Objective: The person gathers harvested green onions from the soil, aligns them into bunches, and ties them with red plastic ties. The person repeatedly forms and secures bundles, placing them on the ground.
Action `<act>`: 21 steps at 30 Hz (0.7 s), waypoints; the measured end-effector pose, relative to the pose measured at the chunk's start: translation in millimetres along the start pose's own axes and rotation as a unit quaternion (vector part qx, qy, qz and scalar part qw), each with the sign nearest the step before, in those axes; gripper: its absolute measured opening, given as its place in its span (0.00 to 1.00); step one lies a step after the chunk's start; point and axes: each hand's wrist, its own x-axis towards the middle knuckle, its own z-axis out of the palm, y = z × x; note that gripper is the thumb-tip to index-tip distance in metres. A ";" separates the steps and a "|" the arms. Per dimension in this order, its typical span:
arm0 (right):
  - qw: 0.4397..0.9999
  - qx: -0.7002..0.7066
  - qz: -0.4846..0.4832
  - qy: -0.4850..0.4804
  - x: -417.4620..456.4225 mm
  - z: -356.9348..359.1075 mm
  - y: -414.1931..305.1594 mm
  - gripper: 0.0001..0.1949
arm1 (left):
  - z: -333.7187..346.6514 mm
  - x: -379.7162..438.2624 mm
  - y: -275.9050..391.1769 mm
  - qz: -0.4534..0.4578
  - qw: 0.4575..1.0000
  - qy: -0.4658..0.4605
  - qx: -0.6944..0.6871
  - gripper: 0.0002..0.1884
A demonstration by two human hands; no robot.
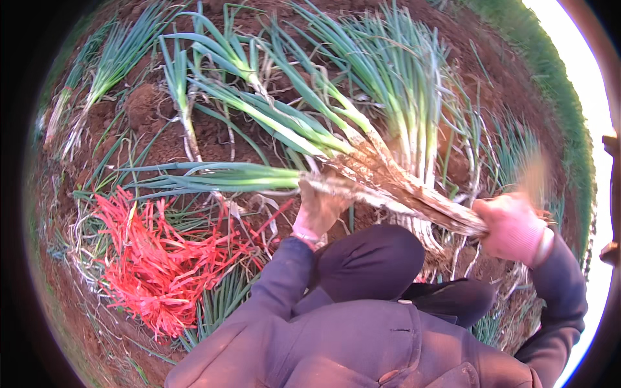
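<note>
Both my hands wear pinkish work gloves. My left hand [320, 208] is closed around the stalks of green onions [276, 178], whose leaves point left and up-left. Dry, soil-stained outer sheaths [412, 191] cover the lower stalks, which run down to the right. At that lower end my right hand [512, 225] is closed on the stalks, and a tan blur [531, 169] above it is too smeared to identify. Just behind the held stalks, a large bunch of green onions [407, 97] has pale shanks and its roots near my knee.
A heap of red plastic strips [155, 266] lies at the left over onion leaves. Loose green onions [187, 116] rest on the brown soil [145, 104] ahead. Farther left are a loose bunch [106, 72] and a bunch with a red tie [60, 104]. Grass [548, 72] borders the right.
</note>
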 end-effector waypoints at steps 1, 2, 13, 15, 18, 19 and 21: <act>0.998 -0.037 -0.017 0.041 -28.9 -12.0 -1.7 0.10 | 11.7 15.1 -11.2 0.038 0.999 -0.008 -0.014 0.61; 0.993 -0.089 -0.014 0.079 -54.2 -22.1 -0.8 0.10 | 38.5 27.6 -17.7 0.056 0.996 -0.053 -0.040 0.59; 0.842 -0.321 0.173 0.396 -275.4 -27.4 31.7 0.08 | 350.5 196.2 -78.2 -0.019 0.959 -0.245 -0.144 0.54; 0.816 -0.304 0.200 0.449 -292.3 16.4 58.2 0.08 | 399.9 203.0 -111.3 -0.051 0.951 -0.297 -0.072 0.56; 0.806 -0.369 0.245 0.394 -321.5 7.0 63.8 0.08 | 462.3 193.1 -200.8 -0.134 0.907 -0.379 -0.122 0.60; 0.796 -0.351 0.260 0.419 -312.4 38.3 83.2 0.08 | 459.9 191.2 -227.4 -0.156 0.902 -0.393 -0.083 0.61; 0.783 -0.323 0.293 0.444 -287.5 86.5 117.4 0.08 | 442.3 187.1 -283.1 -0.207 0.884 -0.418 -0.030 0.63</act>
